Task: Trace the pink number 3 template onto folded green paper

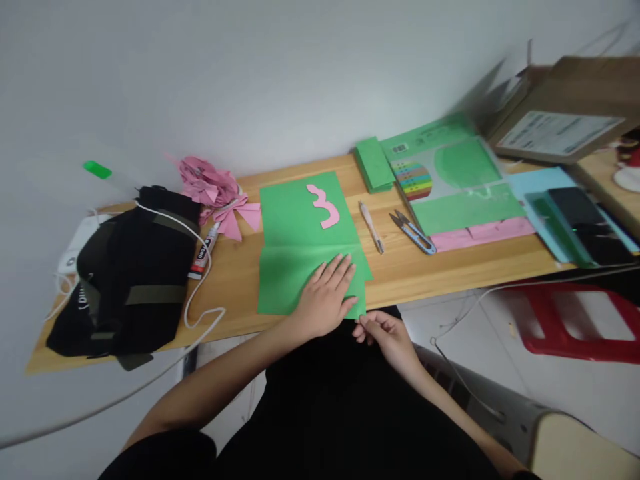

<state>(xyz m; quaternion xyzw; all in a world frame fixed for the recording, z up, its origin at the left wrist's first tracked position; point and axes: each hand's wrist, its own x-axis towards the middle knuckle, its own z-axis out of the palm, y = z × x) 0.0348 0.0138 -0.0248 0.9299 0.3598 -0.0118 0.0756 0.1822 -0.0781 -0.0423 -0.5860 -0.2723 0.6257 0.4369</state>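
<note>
A creased sheet of green paper point(285, 220) lies open on the wooden table, its near edge reaching the table's front edge. On its far half rests a curvy pink paper cutout point(327, 208), shaped roughly like a 3. My left hand point(327, 297) is pressed flat on the near half, fingers spread and holding nothing. At the near right corner, my right hand point(383, 333) pinches the green paper between thumb and forefinger; the other fingers are curled. To the right of the sheet lie a pen point(371, 227) and blue-handled thread snips point(414, 232).
Left on the table point(235, 287) are a black bag point(135, 273), a glue tube point(204, 253), pink paper scraps point(213, 190) and a white cable point(193, 293). A folded green paper point(374, 163), a paper pack point(455, 167), a phone point(583, 217) and a cardboard box point(575, 100) stand right.
</note>
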